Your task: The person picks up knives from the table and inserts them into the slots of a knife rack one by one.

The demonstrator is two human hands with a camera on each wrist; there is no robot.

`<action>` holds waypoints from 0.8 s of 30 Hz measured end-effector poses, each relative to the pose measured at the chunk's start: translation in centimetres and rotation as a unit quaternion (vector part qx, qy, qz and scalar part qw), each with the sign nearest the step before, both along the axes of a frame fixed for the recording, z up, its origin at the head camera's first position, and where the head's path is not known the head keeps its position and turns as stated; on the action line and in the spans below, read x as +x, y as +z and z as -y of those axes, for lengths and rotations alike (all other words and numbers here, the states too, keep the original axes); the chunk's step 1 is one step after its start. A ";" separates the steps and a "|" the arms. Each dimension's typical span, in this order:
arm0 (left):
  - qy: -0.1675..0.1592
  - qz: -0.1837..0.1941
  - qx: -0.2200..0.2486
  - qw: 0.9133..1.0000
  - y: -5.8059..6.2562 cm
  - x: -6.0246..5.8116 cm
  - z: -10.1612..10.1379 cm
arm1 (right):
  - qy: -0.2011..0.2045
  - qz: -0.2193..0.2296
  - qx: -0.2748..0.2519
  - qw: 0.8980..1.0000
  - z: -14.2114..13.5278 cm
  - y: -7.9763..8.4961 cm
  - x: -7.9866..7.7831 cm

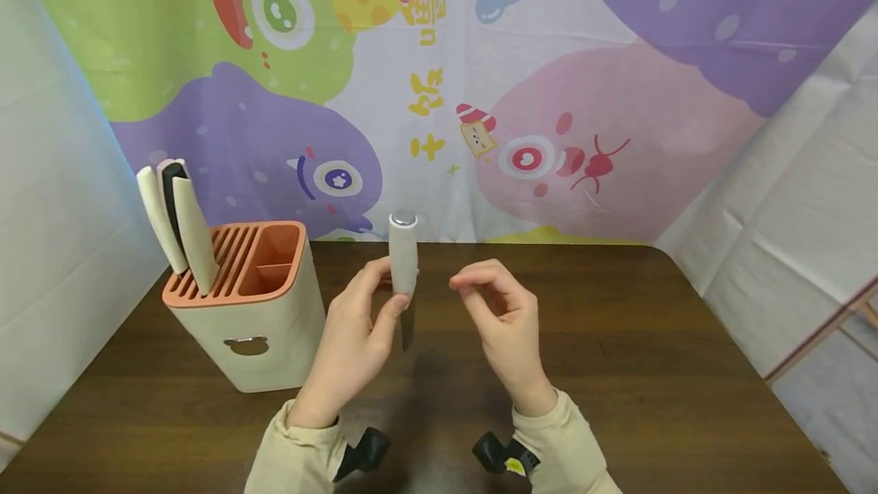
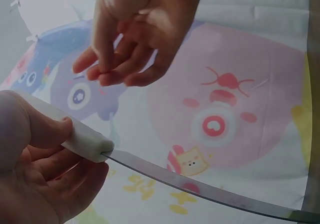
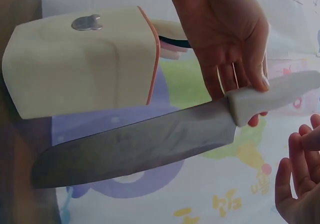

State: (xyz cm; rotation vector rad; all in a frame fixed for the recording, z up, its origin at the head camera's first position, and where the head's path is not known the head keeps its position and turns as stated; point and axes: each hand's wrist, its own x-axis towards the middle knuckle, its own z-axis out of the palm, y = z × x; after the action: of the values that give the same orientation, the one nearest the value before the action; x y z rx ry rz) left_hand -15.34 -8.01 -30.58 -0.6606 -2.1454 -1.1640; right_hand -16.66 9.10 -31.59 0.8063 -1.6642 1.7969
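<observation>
A kitchen knife [image 1: 403, 258] with a white handle and broad steel blade [image 3: 145, 144] is held upright, its handle at the top and its blade pointing down. My left hand [image 1: 357, 326] pinches the lower part of that handle between thumb and fingers. To the right of the knife, apart from it, my right hand [image 1: 504, 319] is raised with its fingers loosely bent and thumb near the fingertips, holding nothing. On the left stands a cream knife block [image 1: 274, 341] with an orange slotted top, several knife handles [image 1: 180, 219] sticking out of its slots.
The dark wooden table [image 1: 617, 341] lies under both hands. Behind it hangs a cloth backdrop [image 1: 439, 197] printed with cartoon figures. White cloth walls [image 1: 775, 235] close off the sides. Beside the slots, the block's top has open compartments [image 1: 274, 250].
</observation>
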 end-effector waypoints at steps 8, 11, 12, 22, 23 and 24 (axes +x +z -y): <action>0.003 -0.030 0.039 0.999 0.4 0.0 0.9 | 0.013 0.022 0.012 1.000 0.3 -0.7 -0.2; 0.007 -0.030 0.049 0.998 0.6 0.0 1.2 | 0.016 0.024 0.015 0.999 0.6 -0.9 -0.3; 0.008 -0.031 0.053 0.998 0.7 0.1 1.4 | 0.018 0.027 0.015 0.999 0.7 -0.9 -0.3; -0.014 -0.051 0.116 0.992 1.5 0.5 2.4 | 0.040 0.041 0.018 0.998 1.7 -1.8 -0.3; -0.015 -0.056 0.123 0.991 1.6 0.6 2.5 | 0.042 0.039 0.019 0.998 1.7 -1.9 -0.3; -0.017 -0.062 0.131 0.989 1.7 0.6 2.6 | 0.043 0.035 0.019 0.998 1.8 -1.9 -0.3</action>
State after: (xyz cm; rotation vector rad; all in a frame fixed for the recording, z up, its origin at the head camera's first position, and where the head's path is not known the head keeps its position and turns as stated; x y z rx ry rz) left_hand -14.72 -10.60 -28.93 -0.6343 -1.8442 -1.3572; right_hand -16.95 7.32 -33.53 0.8515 -1.7378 1.8770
